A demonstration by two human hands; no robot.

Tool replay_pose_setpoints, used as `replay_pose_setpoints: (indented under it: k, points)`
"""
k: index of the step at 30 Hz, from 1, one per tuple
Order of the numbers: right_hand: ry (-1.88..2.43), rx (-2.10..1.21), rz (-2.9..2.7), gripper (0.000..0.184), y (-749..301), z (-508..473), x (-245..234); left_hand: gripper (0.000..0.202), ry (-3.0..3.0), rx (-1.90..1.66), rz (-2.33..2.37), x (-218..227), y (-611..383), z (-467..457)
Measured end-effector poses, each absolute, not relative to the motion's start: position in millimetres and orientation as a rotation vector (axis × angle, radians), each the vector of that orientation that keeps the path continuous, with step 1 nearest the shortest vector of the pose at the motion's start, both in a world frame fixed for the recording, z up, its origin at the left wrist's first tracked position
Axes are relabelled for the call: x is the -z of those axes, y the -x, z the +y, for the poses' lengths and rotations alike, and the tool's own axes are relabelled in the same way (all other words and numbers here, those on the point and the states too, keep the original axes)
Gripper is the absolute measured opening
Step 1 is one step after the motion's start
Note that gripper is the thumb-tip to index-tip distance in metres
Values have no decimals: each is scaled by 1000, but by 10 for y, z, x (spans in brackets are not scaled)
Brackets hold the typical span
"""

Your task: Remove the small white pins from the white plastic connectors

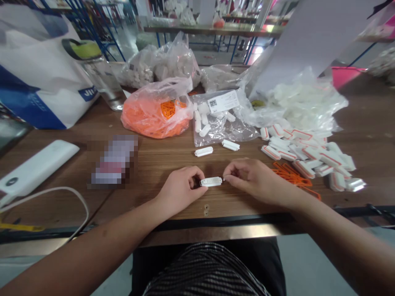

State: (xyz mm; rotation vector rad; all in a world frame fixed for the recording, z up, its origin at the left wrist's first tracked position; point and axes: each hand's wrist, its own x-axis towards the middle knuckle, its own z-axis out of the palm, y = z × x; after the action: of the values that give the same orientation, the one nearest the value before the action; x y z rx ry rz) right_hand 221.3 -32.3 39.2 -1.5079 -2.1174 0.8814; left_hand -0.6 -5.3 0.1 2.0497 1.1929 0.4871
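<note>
One hole-dotted white piece (211,181) in the head view, pinched by its left end in the left hand (180,190), over the brown table (154,164)! Just beside its other end, the right hand (254,176), fingertips close together; can't tell whether gripping anything. Beyond, two loose white blocks (203,151).

One camera, worn on the person's head, gives the only view; it looks forward and steeply down past a striped top (206,273) at the bottom of the frame, onto the wooden counter (142,176); it stands above the counter's near edge, close enough that both forearms enter from the lower corners, with the left hand (182,189) and right hand (249,181) near mid-frame; the surface recedes up the picture to plastic bags (175,61); past these, the sight line flattens out toward a far counter (197,29), well beyond.
</note>
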Motion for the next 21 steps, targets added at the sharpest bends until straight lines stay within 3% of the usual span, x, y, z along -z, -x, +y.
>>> replay_pose_setpoints:
  k: [11,21]
  points:
    - [1321,-482,-2378,9,-1887,-205,-199,10,-2044,-509,1176,19,8,-66]
    - [1307,-462,-2356,12,-1978,-239,-241,10,-2051,-514,1183,23,7,-66]
